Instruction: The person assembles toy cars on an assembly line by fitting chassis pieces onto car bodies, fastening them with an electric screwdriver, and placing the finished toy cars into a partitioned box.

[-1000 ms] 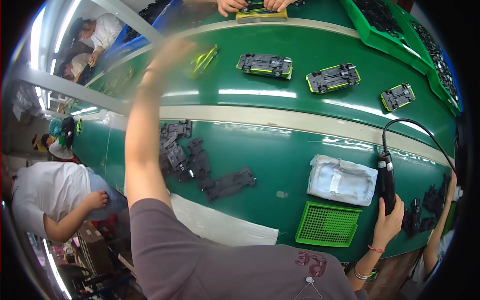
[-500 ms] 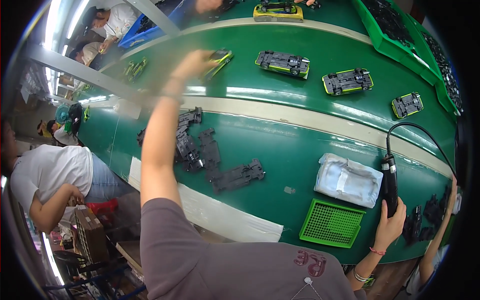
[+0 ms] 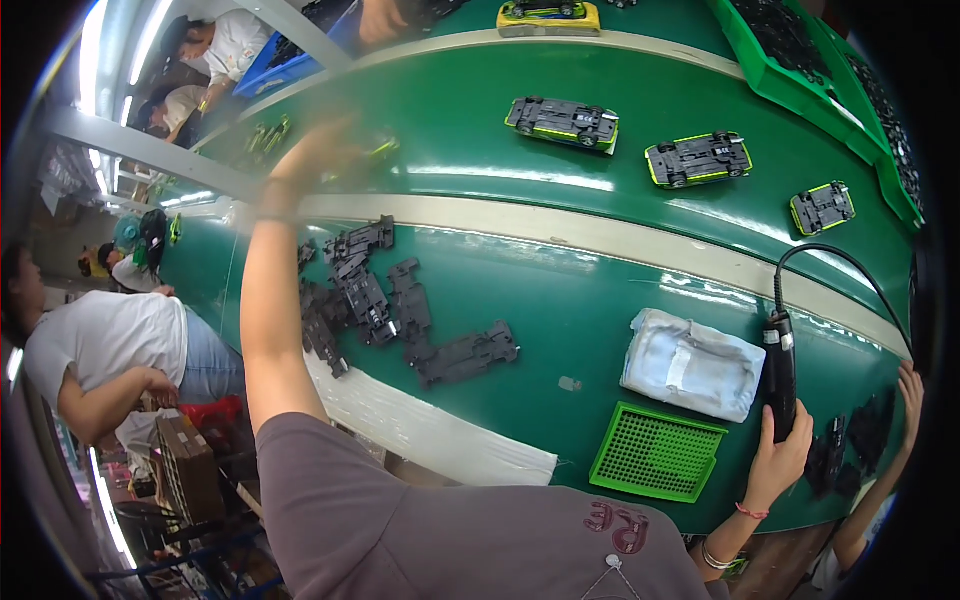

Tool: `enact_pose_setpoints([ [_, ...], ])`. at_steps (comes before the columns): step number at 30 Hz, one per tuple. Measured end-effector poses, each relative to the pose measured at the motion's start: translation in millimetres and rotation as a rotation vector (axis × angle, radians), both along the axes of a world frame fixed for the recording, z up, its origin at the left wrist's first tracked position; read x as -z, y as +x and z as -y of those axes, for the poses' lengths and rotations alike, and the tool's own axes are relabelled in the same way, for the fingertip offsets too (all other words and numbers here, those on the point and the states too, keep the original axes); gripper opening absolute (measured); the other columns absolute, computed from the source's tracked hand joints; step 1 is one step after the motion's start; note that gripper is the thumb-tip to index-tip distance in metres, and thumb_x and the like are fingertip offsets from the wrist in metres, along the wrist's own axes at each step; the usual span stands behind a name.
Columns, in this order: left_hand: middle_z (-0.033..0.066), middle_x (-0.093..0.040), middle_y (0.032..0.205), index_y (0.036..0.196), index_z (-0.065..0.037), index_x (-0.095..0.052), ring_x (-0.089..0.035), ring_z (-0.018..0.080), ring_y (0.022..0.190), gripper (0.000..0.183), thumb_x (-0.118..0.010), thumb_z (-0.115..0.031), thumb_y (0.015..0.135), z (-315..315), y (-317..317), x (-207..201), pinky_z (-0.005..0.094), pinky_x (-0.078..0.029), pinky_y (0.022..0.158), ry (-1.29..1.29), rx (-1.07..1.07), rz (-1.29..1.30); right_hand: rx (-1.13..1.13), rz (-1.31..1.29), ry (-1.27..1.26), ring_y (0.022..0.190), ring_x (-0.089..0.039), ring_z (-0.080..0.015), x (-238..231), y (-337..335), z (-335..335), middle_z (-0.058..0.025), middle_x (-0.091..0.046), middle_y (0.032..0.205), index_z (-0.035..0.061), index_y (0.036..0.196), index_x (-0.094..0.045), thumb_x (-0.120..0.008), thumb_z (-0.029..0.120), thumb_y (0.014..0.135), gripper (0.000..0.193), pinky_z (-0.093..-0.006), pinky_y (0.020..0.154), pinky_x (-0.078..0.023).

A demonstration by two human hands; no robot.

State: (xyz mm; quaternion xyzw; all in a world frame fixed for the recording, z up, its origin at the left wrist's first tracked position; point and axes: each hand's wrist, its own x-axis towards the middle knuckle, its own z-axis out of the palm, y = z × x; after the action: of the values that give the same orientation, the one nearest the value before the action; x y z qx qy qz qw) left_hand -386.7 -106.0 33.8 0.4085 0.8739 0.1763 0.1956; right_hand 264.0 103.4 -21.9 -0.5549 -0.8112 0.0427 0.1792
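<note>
Tool: I see a black, slim electric screwdriver (image 3: 781,375) with a dark cable curving from its top.
Axis: long axis stands nearly upright, cable end toward the belt, lower end in the fist.
Position: at the near table edge, just right of the green mesh tray (image 3: 658,452).
Right hand (image 3: 783,457): fingers wrapped tight around its lower end.
Left hand (image 3: 322,150): blurred over the green conveyor belt (image 3: 480,130); I cannot tell its grip.

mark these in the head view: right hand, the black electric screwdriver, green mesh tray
right hand (image 3: 778,462), head view, on the back of the hand.
black electric screwdriver (image 3: 779,365), head view, on its body above the grip.
green mesh tray (image 3: 655,452), head view, on the grid's middle.
</note>
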Motion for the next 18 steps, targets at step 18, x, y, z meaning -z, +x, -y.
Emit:
enact_pose_setpoints([
  [18,0.0204,-0.061,0.104,0.116,-0.002,-0.053,-0.058,0.0337,0.098,0.054,-0.066,-0.012,0.065,48,28,-5,0.0374,-0.046,0.086,-0.413,-0.197,-0.572,0.008,0.014,-0.026,0.088,-0.054,-0.0304,-5,0,2,-0.0117,-0.055,0.095,0.0005,0.107,-0.053,-0.061,0.026,0.082,0.037,-0.0360,0.074,-0.042],
])
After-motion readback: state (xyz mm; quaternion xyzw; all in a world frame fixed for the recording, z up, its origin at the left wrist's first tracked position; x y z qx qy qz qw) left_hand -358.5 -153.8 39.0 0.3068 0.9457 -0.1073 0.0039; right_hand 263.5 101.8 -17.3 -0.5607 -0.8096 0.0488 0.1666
